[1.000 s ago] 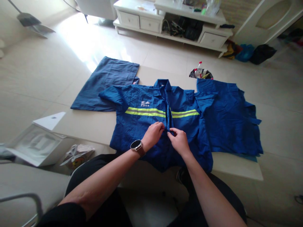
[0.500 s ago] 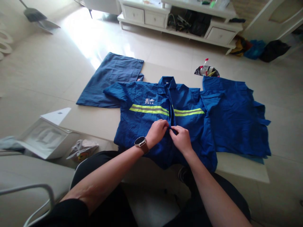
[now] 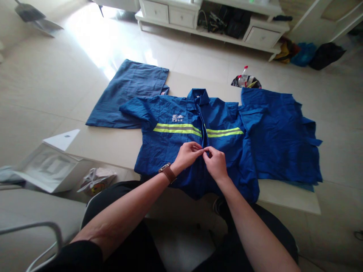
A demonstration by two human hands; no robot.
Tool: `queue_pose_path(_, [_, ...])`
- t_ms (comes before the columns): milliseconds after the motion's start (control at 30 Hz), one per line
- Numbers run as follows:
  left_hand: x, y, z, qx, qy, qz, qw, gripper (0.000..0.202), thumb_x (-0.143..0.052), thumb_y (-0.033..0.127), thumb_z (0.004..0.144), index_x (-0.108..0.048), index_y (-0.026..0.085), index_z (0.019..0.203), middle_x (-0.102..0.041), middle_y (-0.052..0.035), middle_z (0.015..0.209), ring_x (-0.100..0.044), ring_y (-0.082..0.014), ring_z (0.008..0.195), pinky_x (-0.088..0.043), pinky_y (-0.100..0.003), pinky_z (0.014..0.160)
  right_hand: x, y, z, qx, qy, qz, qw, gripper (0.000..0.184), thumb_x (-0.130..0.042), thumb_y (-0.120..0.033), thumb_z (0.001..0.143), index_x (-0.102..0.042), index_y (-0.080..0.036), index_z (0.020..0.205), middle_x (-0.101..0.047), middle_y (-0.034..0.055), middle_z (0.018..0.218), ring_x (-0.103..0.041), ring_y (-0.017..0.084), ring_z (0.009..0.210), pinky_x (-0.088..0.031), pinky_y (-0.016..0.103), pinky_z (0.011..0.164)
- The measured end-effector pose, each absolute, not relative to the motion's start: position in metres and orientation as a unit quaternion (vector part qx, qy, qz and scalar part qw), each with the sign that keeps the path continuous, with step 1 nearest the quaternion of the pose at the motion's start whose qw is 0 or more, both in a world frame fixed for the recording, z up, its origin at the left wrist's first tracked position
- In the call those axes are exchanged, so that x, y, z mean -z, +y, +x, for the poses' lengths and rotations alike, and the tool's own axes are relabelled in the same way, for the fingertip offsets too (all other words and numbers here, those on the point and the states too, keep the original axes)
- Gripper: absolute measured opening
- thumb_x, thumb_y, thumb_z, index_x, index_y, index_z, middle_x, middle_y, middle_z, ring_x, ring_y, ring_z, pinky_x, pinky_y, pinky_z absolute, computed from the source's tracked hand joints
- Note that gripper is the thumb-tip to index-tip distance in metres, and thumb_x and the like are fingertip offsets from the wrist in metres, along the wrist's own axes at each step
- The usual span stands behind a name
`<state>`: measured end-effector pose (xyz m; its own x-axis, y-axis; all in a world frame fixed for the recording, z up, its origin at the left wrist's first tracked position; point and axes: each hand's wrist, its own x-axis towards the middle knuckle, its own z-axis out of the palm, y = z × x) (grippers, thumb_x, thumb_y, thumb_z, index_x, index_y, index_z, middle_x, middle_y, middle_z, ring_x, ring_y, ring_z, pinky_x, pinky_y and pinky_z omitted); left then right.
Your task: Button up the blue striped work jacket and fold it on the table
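A blue work jacket [image 3: 170,147] lies front up before me, with yellow and grey reflective stripes across its chest and a white logo on one side. My left hand [image 3: 188,154], a brown-strapped watch [image 3: 168,173] on its wrist, pinches the jacket's front opening below the stripes. Right beside it my right hand [image 3: 214,161] pinches the same front edge, the fingertips of both hands nearly touching. Whatever small part sits between the fingertips is hidden. Above the hands the placket stands slightly apart up to the collar [image 3: 197,97].
The jacket lies on a pale table [image 3: 289,196]. Folded blue garments lie left [image 3: 127,90] and right [image 3: 283,136] of it. A white box [image 3: 53,166] and a plastic bag [image 3: 98,180] stand at left. Beyond the table are a bin with bottles [image 3: 246,80] and a white cabinet [image 3: 170,17].
My left wrist has turned, so the watch's strap now shows instead of its face. The fingertips have drawn closer together at the jacket's front. The view has shifted slightly.
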<state>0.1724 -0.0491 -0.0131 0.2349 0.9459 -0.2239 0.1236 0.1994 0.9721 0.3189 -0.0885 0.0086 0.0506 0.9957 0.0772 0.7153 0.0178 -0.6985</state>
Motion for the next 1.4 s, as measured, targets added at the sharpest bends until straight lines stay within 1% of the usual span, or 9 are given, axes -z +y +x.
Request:
queue_pose_path(200, [0.019,-0.047,0.172,-0.37,0.517,0.529,0.562,0.004,-0.071,0.018,0.081,-0.071,0.014,0.083,-0.073,-0.0033,0.078,-0.066,-0.0125,0.073,-0.05,-0.022,0.069,-0.011,-0.089,0.318,-0.222,-0.647,-0.665,0.299,0.021,-0.055,-0.029,0.092,-0.074,-0.021,0.091,-0.076,0.0069,0.085,-0.067,0.021,0.072,-0.048,0.03,0.076])
queue_pose_path(333, [0.018,-0.049,0.173,-0.381,0.518,0.525,0.557,0.001,-0.069,0.014,0.082,-0.068,0.014,0.083,-0.072,-0.0025,0.08,-0.065,-0.0117,0.073,-0.051,-0.022,0.071,-0.016,-0.089,0.317,-0.231,-0.635,-0.664,0.319,0.021,-0.054,-0.031,0.093,-0.071,-0.021,0.087,-0.074,0.005,0.08,-0.064,0.02,0.069,-0.045,0.03,0.071])
queue_pose_path(500, [0.012,-0.051,0.17,-0.385,0.502,0.555,0.54,0.007,-0.068,0.01,0.081,-0.069,0.015,0.086,-0.073,-0.003,0.081,-0.067,-0.0127,0.074,-0.053,-0.023,0.072,-0.009,-0.086,0.317,-0.305,-0.552,-0.676,0.38,0.022,-0.059,-0.039,0.087,-0.067,-0.02,0.08,-0.061,0.0002,0.064,-0.053,0.016,0.059,-0.04,0.028,0.061])
queue_pose_path(733, [-0.003,-0.055,0.168,-0.334,0.512,0.628,0.482,0.011,-0.067,0.007,0.079,-0.07,0.015,0.085,-0.073,-0.0028,0.077,-0.068,-0.0132,0.072,-0.052,-0.023,0.069,0.013,-0.08,0.319,-0.41,-0.44,-0.665,0.442,0.032,-0.066,-0.05,0.077,-0.067,-0.018,0.079,-0.059,-0.0005,0.066,-0.052,0.016,0.063,-0.043,0.028,0.063])
queue_pose_path(833, [-0.005,-0.054,0.167,-0.328,0.519,0.632,0.474,0.015,-0.064,0.004,0.077,-0.071,0.015,0.085,-0.073,-0.0022,0.076,-0.067,-0.0126,0.071,-0.051,-0.023,0.069,0.01,-0.081,0.32,-0.403,-0.459,-0.671,0.42,0.032,-0.068,-0.049,0.078,-0.069,-0.017,0.082,-0.061,0.0004,0.068,-0.053,0.016,0.063,-0.044,0.029,0.065])
queue_pose_path(967, [-0.003,-0.05,0.163,-0.294,0.515,0.608,0.527,0.014,-0.065,0.005,0.073,-0.072,0.013,0.083,-0.072,-0.0025,0.073,-0.065,-0.0127,0.067,-0.047,-0.021,0.062,-0.001,-0.083,0.321,-0.332,-0.518,-0.69,0.38,0.028,-0.067,-0.044,0.082,-0.072,-0.017,0.092,-0.063,0.0007,0.072,-0.051,0.016,0.062,-0.044,0.029,0.064])
queue_pose_path(1100, [0.001,-0.05,0.158,-0.24,0.491,0.61,0.573,0.011,-0.065,0.009,0.071,-0.072,0.013,0.079,-0.071,-0.0021,0.071,-0.064,-0.0123,0.065,-0.045,-0.021,0.059,-0.004,-0.084,0.322,-0.248,-0.585,-0.684,0.358,0.025,-0.063,-0.032,0.083,-0.072,-0.017,0.1,-0.068,0.0068,0.094,-0.056,0.017,0.069,-0.048,0.032,0.072])
queue_pose_path(1233, [0.003,-0.054,0.156,-0.173,0.473,0.613,0.609,0.01,-0.062,0.011,0.069,-0.069,0.013,0.076,-0.07,-0.0013,0.066,-0.062,-0.0125,0.059,-0.044,-0.021,0.054,0.0,-0.083,0.323,-0.227,-0.627,-0.663,0.341,0.031,-0.057,-0.026,0.086,-0.073,-0.017,0.112,-0.071,0.0108,0.107,-0.063,0.023,0.085,-0.052,0.036,0.082])
queue_pose_path(1400, [-0.002,-0.06,0.157,-0.105,0.425,0.648,0.623,0.011,-0.061,0.01,0.065,-0.067,0.014,0.073,-0.069,-0.0006,0.063,-0.06,-0.0129,0.055,-0.041,-0.021,0.051,0.006,-0.084,0.321,-0.198,-0.634,-0.685,0.3,0.031,-0.059,-0.037,0.091,-0.074,-0.017,0.108,-0.073,0.0136,0.11,-0.066,0.029,0.102,-0.052,0.042,0.091])
